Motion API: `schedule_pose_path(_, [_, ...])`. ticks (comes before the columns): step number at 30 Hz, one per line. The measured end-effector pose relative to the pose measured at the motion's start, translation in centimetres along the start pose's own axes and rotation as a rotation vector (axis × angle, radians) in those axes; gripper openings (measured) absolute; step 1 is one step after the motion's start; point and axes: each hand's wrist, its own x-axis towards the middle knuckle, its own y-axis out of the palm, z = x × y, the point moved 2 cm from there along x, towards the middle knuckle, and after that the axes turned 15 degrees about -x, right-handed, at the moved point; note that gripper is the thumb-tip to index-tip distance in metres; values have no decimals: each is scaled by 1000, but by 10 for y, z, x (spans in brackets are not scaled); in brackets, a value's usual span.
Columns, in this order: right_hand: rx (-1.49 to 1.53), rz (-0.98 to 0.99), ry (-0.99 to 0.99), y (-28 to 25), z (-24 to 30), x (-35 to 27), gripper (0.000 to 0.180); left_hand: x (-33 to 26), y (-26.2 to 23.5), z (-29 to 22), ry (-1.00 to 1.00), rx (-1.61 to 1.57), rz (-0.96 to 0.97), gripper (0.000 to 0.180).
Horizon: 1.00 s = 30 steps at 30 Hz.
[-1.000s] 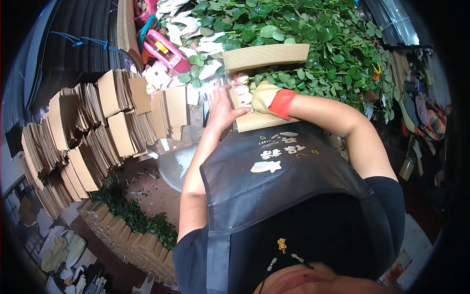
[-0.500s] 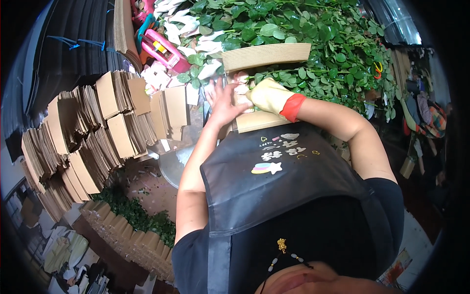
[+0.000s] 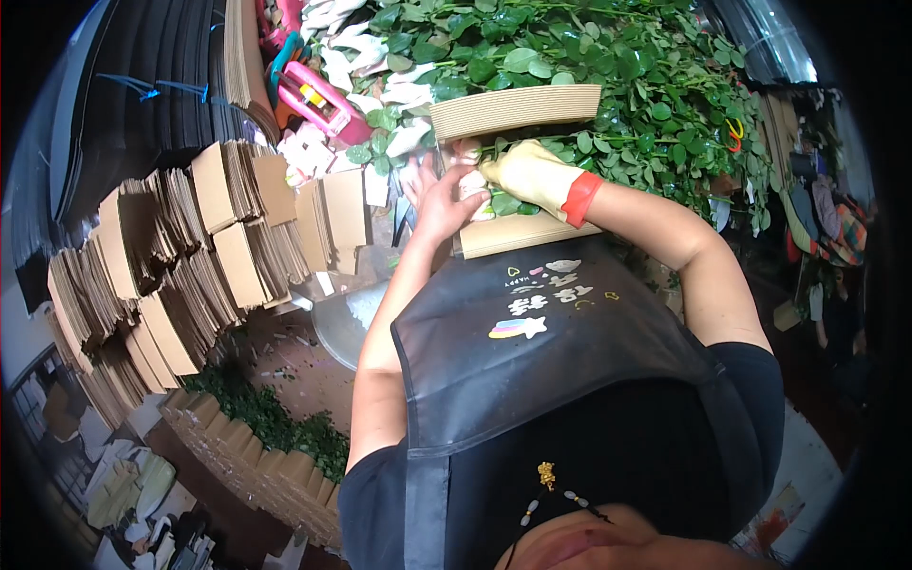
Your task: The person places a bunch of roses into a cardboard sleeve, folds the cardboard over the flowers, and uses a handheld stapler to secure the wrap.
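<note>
Left hand: the bare left hand (image 3: 445,195) is up at the cardboard sleeve (image 3: 518,171). Its fingers (image 3: 418,176) are spread wide and press flat on the left end of the sleeve. It is open and does not squeeze anything.
Right hand: the right hand (image 3: 532,176) wears a yellow glove with a red cuff. It reaches into the sleeve from the right side. The fingers curl in around the green stems (image 3: 503,201) there, but I cannot tell if they hold them tight.
Cardboard sleeve: it is brown and ribbed. One flap stands up at the top and one lies at the bottom, just above the apron (image 3: 560,332). The two hands meet in the gap between the flaps.
Leaves: a big pile of green leaves (image 3: 655,85) lies behind the sleeve and to its right. Some white wrapped flowers (image 3: 399,90) lie at the left edge of the pile.
Pink tool: a pink tool (image 3: 318,95) lies near the white flowers, up and left of the hands.
Cardboard stacks: many stacks of folded brown cardboard (image 3: 190,256) stand to the left, well apart from the hands.
Apron: it is dark and has small pictures on the front.
</note>
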Motion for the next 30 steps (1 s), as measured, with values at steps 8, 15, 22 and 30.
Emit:
schedule_pose_path(8, [-215,-48,15,2,-11,-10,46,1,8,4,-35,-18,-149,39])
schedule_pose_path(15, [-146,-37,-145,-4,-18,10,33,5,7,6,-41,-168,-232,59])
schedule_pose_path(22, [-352,-69,-127,-5,-10,7,27,21,15,10,-205,-39,-195,50])
schedule_pose_path(30, [174,-307,-35,-2,-16,-3,33,17,20,16,-83,21,-306,42])
